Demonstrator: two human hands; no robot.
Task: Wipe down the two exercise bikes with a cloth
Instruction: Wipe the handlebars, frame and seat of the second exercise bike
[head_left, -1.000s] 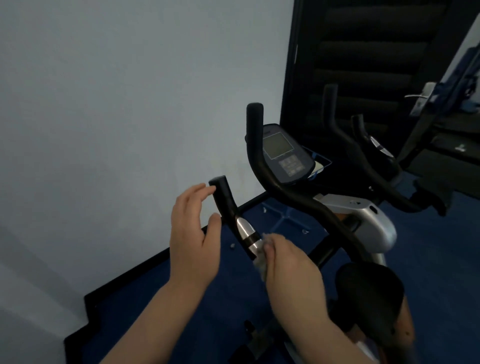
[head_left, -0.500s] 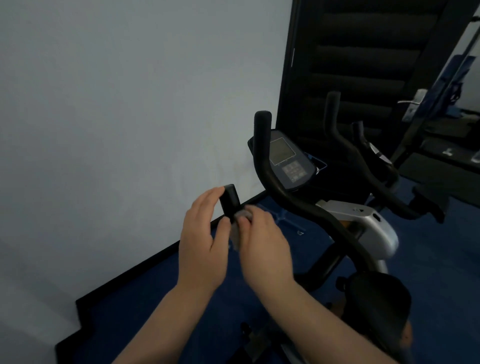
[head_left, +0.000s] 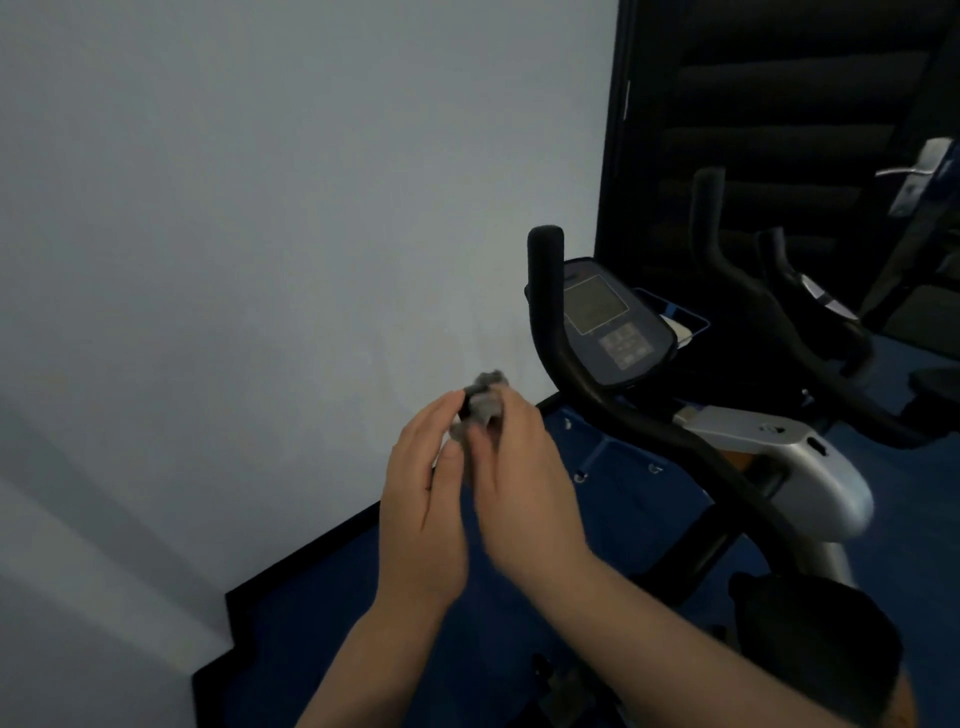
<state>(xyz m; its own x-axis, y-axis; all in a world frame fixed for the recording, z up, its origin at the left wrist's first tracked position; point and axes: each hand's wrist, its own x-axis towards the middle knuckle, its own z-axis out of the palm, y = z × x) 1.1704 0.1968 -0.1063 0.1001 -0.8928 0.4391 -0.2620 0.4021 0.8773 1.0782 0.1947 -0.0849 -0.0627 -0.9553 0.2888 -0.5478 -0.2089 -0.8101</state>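
Observation:
The near exercise bike stands at centre right, with a black curved handlebar, a console screen and a black saddle. A second bike stands behind it. My right hand is wrapped around the tip of the left handle with a grey cloth bunched over it. My left hand is pressed against the same handle end from the left. The handle tip is almost wholly hidden by the cloth and my fingers.
A pale wall fills the left. A dark door with a metal lever stands behind the bikes. The floor is blue with a black skirting edge.
My right hand has slid the cloth up the left handle, from the silver sensor part to the tip, which is now covered. My left hand stayed at the handle end.

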